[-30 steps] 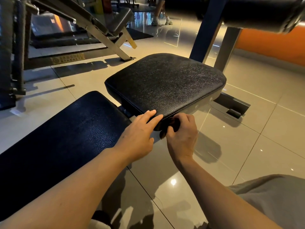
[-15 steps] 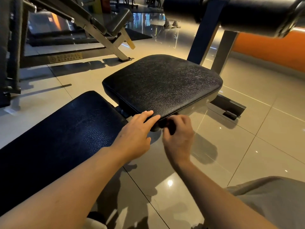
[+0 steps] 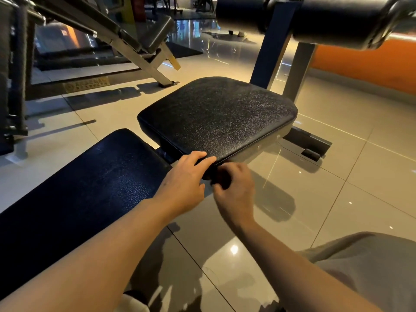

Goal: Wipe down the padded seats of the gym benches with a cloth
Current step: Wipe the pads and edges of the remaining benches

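The black padded seat (image 3: 216, 118) of a gym bench sits at mid-frame, with its long dark back pad (image 3: 90, 188) running toward the lower left. My left hand (image 3: 182, 185) rests on the seat's near corner, its fingers fairly straight on the edge. Just right of it, my right hand (image 3: 234, 190) is curled round a small dark wad (image 3: 216, 176), seemingly a cloth, pressed against the underside of that corner. The right hand is blurred, and most of the wad is hidden by its fingers.
Two black roller pads (image 3: 315, 16) hang overhead on a blue post (image 3: 267, 57). The bench's base foot (image 3: 308, 145) lies on the glossy tiled floor. An inclined bench (image 3: 126, 41) stands at the back left. My grey-clad knee (image 3: 371, 266) is at lower right.
My right hand has shifted slightly left and in against the seat's corner and is now blurred. The left hand keeps its place on the edge.
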Demonstrator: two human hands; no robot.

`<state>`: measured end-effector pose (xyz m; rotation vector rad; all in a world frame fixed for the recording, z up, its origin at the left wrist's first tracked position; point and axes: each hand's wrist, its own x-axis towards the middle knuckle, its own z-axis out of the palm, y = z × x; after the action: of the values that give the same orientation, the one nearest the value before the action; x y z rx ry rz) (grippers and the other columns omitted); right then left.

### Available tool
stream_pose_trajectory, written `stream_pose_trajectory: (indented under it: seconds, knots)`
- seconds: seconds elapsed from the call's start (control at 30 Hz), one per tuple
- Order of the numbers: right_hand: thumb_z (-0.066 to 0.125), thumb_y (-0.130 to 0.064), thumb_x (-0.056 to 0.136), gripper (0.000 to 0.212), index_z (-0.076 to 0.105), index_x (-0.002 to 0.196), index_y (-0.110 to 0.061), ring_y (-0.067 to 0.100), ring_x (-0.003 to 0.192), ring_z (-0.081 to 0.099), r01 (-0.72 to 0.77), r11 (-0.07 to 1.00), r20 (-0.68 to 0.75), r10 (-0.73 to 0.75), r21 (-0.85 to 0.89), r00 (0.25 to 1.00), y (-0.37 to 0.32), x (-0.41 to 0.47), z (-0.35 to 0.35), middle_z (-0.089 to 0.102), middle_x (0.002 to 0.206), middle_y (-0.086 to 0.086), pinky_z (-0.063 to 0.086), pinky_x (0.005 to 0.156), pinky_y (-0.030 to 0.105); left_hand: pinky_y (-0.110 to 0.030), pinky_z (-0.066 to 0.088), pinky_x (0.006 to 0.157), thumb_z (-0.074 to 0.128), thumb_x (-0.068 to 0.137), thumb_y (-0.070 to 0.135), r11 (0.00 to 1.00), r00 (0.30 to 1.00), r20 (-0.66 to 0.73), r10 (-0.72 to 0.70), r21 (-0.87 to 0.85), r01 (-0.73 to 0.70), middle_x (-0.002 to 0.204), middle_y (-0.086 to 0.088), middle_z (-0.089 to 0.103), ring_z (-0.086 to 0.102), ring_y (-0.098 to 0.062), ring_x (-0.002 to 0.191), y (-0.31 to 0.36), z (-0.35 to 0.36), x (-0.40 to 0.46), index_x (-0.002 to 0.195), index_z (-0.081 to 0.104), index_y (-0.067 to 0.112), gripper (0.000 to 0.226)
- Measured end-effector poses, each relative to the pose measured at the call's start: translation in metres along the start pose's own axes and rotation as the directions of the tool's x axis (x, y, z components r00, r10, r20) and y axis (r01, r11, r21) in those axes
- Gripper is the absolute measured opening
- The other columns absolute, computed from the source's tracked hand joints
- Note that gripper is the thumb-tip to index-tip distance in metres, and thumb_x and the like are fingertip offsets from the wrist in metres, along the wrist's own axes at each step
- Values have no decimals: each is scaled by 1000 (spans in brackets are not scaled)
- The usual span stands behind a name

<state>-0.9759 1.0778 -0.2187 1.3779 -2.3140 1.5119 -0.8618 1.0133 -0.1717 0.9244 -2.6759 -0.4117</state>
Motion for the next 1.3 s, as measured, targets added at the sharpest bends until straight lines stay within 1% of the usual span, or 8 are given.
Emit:
stream_pose_trajectory:
  seconds: [0.1, 0.27, 0.5, 0.6, 0.73, 0.93, 1.2, 1.3]
  knots:
    - [65, 1, 66, 31, 69, 94, -12, 14, 85, 49, -50, 999, 45, 50, -8, 998, -4, -3, -2, 55, 95, 3, 31, 72, 13, -33, 34, 108, 56, 92, 12, 999, 999, -35, -2, -52, 0, 146, 4, 34, 28, -14, 135, 2, -5, 2, 146, 38, 25, 59]
    - [64, 2, 72, 27, 63, 97, -9, 21, 87, 49, -310, 949, -246, 315, 60, 917, 11, 31, -19, 50, 96, 5, 29, 73, 15, -23, 27, 105, 54, 91, 9, 995, 992, -122, 29, -89, -40, 138, 3, 45, 36, -16, 128, 12, 0, 10, 137, 51, 19, 47]
    - [66, 7, 65, 39, 67, 99, -11, 7, 93, 48, -78, 991, -79, 87, 109, 993, 9, 0, 2, 53, 103, -1, 37, 87, 12, -32, 27, 111, 53, 84, 1, 991, 981, -149, 126, -19, -130, 139, -9, 49, 41, -26, 132, 21, 11, 34, 136, 52, 9, 53]
    - [66, 9, 64, 36, 67, 96, -9, 5, 87, 48, -137, 975, -195, 171, 176, 966, 23, 24, -14, 55, 95, -2, 32, 78, 2, -42, 39, 102, 48, 77, 13, 988, 973, -175, 151, 14, -151, 126, -11, 60, 53, -31, 120, 23, 15, 48, 126, 62, 8, 51]
    - [65, 4, 72, 34, 65, 104, -8, 24, 98, 56, -334, 920, -364, 388, 205, 846, 55, 79, -41, 61, 104, 9, 42, 88, 25, -35, 37, 100, 61, 87, 8, 988, 967, -205, 151, 11, -152, 128, -4, 59, 50, -25, 122, 29, 12, 66, 127, 62, 13, 41]
    - [68, 6, 67, 38, 67, 101, -11, 17, 93, 53, -93, 989, -125, 108, 118, 986, 57, 58, -26, 53, 101, 1, 38, 86, 17, -41, 49, 92, 59, 75, 11, 979, 946, -252, 203, 60, -194, 118, -7, 64, 57, -28, 110, 40, 30, 81, 120, 65, 10, 46]
    - [69, 2, 68, 31, 68, 97, -8, 27, 98, 56, -220, 970, -148, 235, 107, 961, 86, 105, -55, 61, 102, 11, 30, 76, 17, -31, 37, 91, 69, 73, -1, 989, 941, -309, 135, 95, -110, 123, -1, 58, 46, -20, 113, 43, 45, 83, 127, 61, 18, 58]
    - [72, -3, 67, 29, 71, 95, -12, 23, 90, 57, -139, 986, -7, 140, 88, 990, 82, 92, -48, 59, 97, 4, 38, 76, 21, -33, 40, 92, 68, 74, -1, 992, 938, -332, 96, 104, -65, 123, 0, 59, 49, -21, 113, 48, 47, 82, 127, 61, 19, 58]
